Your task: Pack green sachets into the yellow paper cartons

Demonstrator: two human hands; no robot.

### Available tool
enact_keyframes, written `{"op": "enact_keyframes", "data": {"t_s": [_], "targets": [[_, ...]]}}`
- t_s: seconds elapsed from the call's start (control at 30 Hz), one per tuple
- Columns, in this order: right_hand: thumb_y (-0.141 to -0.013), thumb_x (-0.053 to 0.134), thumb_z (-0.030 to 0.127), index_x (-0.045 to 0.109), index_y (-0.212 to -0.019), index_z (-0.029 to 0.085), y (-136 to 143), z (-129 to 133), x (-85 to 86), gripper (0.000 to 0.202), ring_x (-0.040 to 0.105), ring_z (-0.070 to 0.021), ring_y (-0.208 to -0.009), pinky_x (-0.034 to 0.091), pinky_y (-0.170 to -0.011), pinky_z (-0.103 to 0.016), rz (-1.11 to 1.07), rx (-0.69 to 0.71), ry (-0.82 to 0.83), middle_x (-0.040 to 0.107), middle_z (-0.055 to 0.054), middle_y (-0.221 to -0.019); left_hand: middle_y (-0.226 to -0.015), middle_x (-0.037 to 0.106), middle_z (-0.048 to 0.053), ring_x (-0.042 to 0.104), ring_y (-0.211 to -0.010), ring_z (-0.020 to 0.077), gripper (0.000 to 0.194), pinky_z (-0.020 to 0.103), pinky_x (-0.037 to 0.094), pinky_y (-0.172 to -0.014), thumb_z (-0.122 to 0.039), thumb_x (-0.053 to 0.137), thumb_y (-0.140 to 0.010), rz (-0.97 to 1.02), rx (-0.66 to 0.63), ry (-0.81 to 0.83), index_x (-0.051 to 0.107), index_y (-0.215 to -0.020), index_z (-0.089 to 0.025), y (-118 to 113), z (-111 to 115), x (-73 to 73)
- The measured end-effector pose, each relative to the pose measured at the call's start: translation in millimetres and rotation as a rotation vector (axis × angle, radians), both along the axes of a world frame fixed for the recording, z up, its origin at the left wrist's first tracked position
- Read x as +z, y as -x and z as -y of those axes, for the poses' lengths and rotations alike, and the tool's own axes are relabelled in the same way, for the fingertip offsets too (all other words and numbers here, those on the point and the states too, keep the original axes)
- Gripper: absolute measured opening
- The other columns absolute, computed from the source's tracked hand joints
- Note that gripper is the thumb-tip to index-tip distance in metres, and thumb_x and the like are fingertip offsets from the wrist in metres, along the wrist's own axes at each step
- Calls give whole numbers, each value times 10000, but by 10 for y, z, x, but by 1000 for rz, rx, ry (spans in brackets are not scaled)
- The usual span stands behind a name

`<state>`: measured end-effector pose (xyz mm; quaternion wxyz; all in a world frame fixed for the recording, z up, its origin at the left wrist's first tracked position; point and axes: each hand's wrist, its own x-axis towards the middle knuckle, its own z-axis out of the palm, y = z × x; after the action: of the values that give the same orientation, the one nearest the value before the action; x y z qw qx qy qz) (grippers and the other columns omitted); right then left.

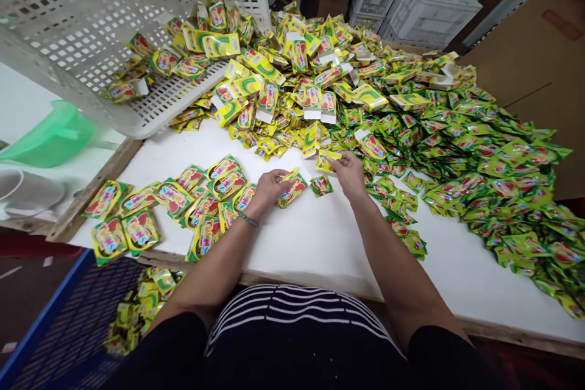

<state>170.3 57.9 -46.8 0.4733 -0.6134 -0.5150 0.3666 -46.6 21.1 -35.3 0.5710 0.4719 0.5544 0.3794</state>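
Note:
Near the middle of the white table (306, 237), my left hand (271, 187) pinches a yellow-green printed packet (293, 189). To its right, my right hand (350, 172) has its fingers closed on a small yellow box (327, 161). A small green packet (321, 185) lies on the table between my hands. Left of my left forearm lie several flat printed packets (173, 197), some overlapping. Beyond my hands is a heap of yellow boxes (269, 97), and a large pile of small green packets (457, 134) spreads to the right.
A tipped white plastic basket (86, 88) holding yellow boxes stands at the back left. Beside it are a green scoop (50, 137) and a white cup (31, 192). Below the table's left edge is a blue crate (59, 317). Cardboard (539, 73) borders the right side.

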Motion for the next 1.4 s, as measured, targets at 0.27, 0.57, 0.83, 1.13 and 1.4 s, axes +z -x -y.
{"op": "enact_keyframes", "data": {"t_s": [0.27,0.57,0.83,1.13,1.4], "targets": [[-570,795,490,614,-754,206,175,385,169,383,561,-141,-584,452,-571,-278,-181,252,155,615,23,-625,-716,680,20,568,-617,111,484,236,417,-605,-444,835,-532,249,-138,69,677,-852,-116,-58,47,55],[-728,632,562,667,-871,183,20,400,22,407,567,-245,-915,453,-810,-375,505,-25,153,629,-100,-935,-618,639,14,528,-548,119,384,237,368,-520,-410,803,-554,0,-68,80,684,-779,-122,-19,32,-15],[-715,630,562,579,-764,215,-1,584,-125,355,522,-183,-672,429,-640,-318,169,-86,217,568,-9,-673,-576,592,-3,459,-510,103,319,235,287,-479,-421,729,-634,-243,-64,-6,695,-764,-132,13,38,-58],[-722,662,527,603,-882,241,16,572,175,333,467,-134,-554,412,-546,-276,-56,161,112,550,42,-617,-605,603,1,463,-523,92,395,228,308,-499,-455,768,-605,-13,-125,17,681,-791,-117,-2,75,59],[-612,760,531,669,-808,217,-70,463,412,382,541,-154,-595,424,-553,-281,-25,336,175,627,7,-643,-651,640,16,486,-551,85,454,220,333,-523,-469,816,-566,174,-167,33,702,-819,-110,-39,110,172]]}}
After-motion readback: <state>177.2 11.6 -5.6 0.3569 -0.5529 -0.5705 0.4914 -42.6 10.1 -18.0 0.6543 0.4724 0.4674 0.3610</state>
